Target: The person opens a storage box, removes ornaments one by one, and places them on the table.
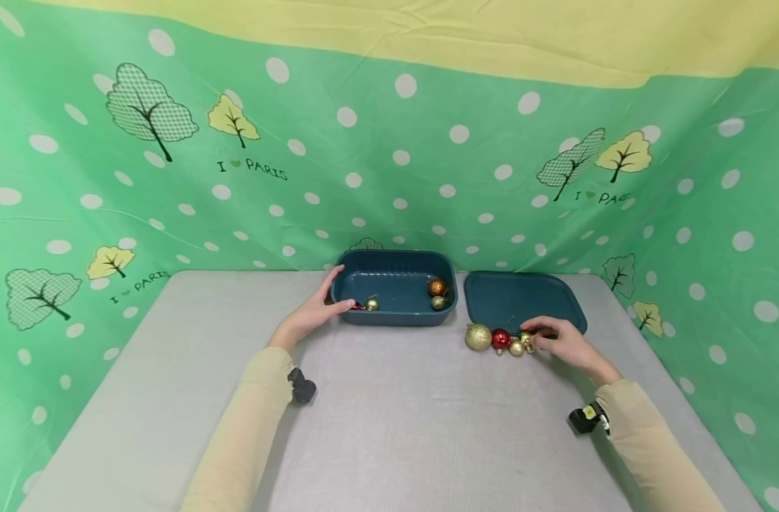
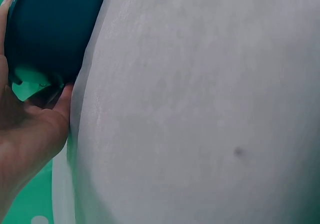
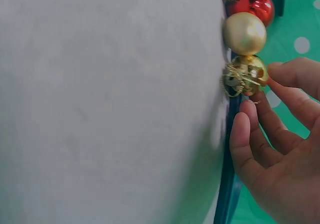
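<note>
My left hand [image 1: 314, 311] holds the left end of a deep blue box [image 1: 396, 319], thumb over its front-left rim and fingers along the side. Inside lie an orange bauble [image 1: 436, 286], two small gold ones, and a red piece partly hidden near my thumb. My right hand [image 1: 559, 343] is at the right end of a row of baubles, its fingertips at a shiny gold bauble [image 3: 252, 74] with a thin gold string. Beside that come a matte gold bauble [image 3: 245, 33], a red bauble [image 1: 500, 338] and a larger glittery gold bauble [image 1: 477, 337].
A flat blue lid [image 1: 517, 293] lies right of the box, just behind the row of baubles. The grey cloth-covered table [image 1: 402, 412] reaches back to a green dotted curtain [image 1: 377, 156]. Both wrists carry small black cameras.
</note>
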The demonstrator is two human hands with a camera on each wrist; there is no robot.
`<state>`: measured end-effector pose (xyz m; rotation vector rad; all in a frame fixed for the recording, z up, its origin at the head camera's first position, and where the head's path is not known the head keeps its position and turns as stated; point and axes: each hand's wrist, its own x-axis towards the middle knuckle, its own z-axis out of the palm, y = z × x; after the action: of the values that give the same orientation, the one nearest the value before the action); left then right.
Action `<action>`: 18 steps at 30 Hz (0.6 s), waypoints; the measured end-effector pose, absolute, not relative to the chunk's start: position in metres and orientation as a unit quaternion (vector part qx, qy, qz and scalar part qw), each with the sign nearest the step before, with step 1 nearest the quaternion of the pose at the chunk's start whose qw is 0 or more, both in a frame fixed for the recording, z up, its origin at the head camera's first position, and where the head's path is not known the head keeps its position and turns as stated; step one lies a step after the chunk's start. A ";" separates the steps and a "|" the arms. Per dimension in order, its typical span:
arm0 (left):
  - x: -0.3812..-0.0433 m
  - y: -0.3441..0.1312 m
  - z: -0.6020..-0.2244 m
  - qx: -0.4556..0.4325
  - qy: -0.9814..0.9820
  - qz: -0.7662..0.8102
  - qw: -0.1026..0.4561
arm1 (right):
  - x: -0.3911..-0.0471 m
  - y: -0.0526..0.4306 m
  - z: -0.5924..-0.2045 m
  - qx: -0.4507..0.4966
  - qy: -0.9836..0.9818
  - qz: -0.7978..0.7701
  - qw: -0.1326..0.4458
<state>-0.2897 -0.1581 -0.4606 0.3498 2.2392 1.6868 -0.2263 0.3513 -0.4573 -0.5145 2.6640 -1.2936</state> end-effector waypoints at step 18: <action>-0.296 -0.159 -0.474 0.123 0.787 0.587 0.144 | -0.225 0.334 -0.432 -0.138 0.879 -0.452 0.069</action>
<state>-0.2956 -0.1593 -0.4740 0.3548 2.2704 1.6913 -0.2253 0.3342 -0.4320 -0.4148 2.6458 -1.3610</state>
